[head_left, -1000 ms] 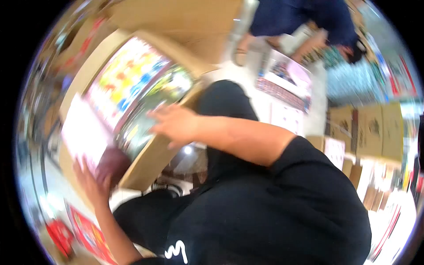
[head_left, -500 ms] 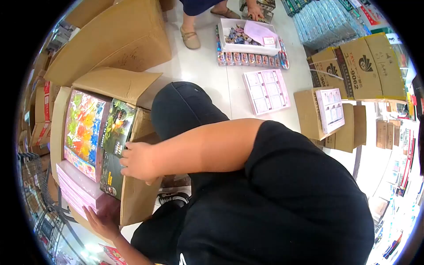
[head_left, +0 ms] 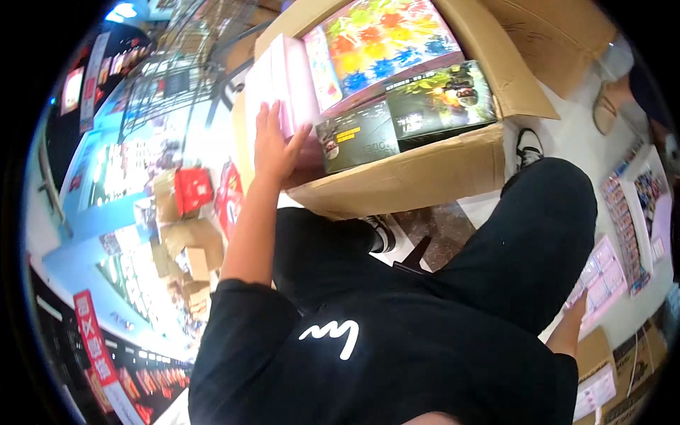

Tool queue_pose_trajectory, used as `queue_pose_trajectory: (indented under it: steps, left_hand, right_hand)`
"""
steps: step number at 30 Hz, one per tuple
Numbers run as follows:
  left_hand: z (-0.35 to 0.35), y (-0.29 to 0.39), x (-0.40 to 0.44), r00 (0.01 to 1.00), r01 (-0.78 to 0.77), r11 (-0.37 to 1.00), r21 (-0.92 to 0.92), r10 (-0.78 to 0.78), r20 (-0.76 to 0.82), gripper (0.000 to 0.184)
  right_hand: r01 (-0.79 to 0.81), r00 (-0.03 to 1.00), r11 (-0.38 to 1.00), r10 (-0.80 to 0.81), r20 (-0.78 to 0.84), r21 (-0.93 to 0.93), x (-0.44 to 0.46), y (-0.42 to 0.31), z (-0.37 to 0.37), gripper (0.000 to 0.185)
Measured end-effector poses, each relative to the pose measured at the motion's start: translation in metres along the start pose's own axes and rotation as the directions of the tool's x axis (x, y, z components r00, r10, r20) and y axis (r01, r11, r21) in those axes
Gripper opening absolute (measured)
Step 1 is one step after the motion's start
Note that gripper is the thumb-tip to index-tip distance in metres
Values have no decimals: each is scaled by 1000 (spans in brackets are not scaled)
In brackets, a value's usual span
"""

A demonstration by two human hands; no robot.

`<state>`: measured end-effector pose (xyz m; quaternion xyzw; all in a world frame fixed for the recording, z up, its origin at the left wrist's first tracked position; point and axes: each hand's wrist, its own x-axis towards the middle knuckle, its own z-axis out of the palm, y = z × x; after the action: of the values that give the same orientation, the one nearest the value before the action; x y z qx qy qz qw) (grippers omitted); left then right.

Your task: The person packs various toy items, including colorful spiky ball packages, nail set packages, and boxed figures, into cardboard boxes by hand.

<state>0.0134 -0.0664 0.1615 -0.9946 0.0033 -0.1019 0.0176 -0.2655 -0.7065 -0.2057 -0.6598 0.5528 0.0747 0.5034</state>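
My left hand (head_left: 275, 145) has its fingers apart against the stacked flat pink boxes (head_left: 296, 81), at the left side of an open cardboard carton (head_left: 425, 173). Beside them in the carton lie a box with a bright splashed-colour print (head_left: 393, 39) and two dark printed boxes, one (head_left: 360, 134) nearer my left hand and another (head_left: 443, 103) to its right. My right hand (head_left: 575, 315) reaches down at the lower right, by a flat pink box (head_left: 605, 276) on the floor. My knee and sleeve frame that arm; its fingers are small and unclear, so a grip cannot be made out.
At the right, a white tray (head_left: 648, 195) of small items stands near another person's foot (head_left: 604, 110). More cartons (head_left: 595, 350) are at the lower right, with another pink box (head_left: 593, 393) there. A wire rack (head_left: 177, 78) stands beyond the carton's left side.
My right hand has left the dark boxes at the carton's edge and swung right to the pink box on the floor. My left hand stays at the pink stack. The view has turned.
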Motion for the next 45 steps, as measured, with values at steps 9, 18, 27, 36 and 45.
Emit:
queue_pose_trajectory:
  steps: [9, 18, 27, 36, 45]
  left_hand:
    - [4, -21, -2, 996, -41, 999, -1, 41, 73, 77]
    - [1, -29, -1, 985, -25, 998, -54, 34, 170, 80]
    - [0, -19, -4, 997, -13, 999, -41, 16, 73, 78]
    - [19, -23, -10, 995, 34, 998, -58, -39, -93, 73]
    - [32, -27, -12, 988, 0, 1000, -9, -1, -152, 71]
  right_hand:
    - [-403, 907, 902, 417, -67, 154, -9, 142, -3, 43]
    - [-506, 837, 828, 539, -95, 243, 3, 144, 13, 46]
    - [-392, 847, 796, 508, -156, 462, 26, 129, -32, 50]
    - [29, 935, 788, 197, -297, 615, -31, -41, -205, 49]
    - [380, 455, 8, -872, 179, -925, -377, -352, -237, 37]
